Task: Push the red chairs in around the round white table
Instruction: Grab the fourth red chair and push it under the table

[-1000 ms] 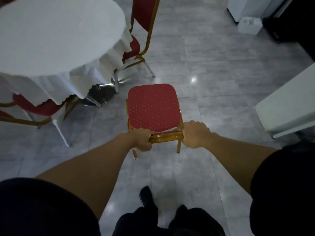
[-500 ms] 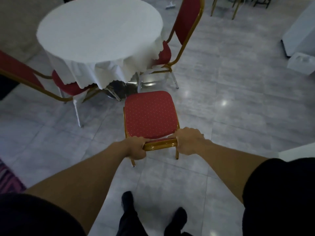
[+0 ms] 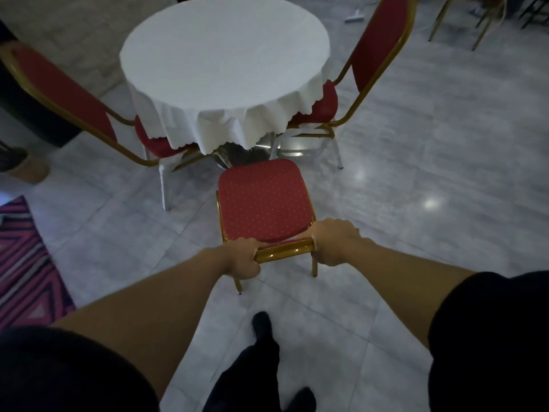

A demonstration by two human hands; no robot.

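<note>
Between the two hands, a gold top rail [image 3: 283, 250] of the near red chair [image 3: 263, 203]. Left hand [image 3: 243, 257] wrapped tight around the left end of that rail, right hand [image 3: 337, 245] wrapped tight around the right end, knuckles up, both arms almost straight. Ahead of the hands, the dotted red seat, with its front edge just at the hanging hem of the white tablecloth [image 3: 234, 126], near the shiny table base [image 3: 237, 154]. Further ahead, the round white table [image 3: 224, 52].

To finish this step well: push forward with equal force from both hands, to keep the seat square to the table and not turning. Keep the push low and level, along the floor, not downward on the rail, because downward pressure probably lifts the front legs. Go slowly on the glossy tile floor [image 3: 416, 188], likely slippery for the legs. Aim the seat into the gap ahead and between the left chair [image 3: 59, 93] and the right chair [image 3: 377, 46], both with seats already partly under the cloth. Watch the cloth hem: possible to catch it on the seat and drag it. Stop before the front legs meet the base, hidden partly by the cloth. Step forward with the feet, no leaning over the rail.
</note>
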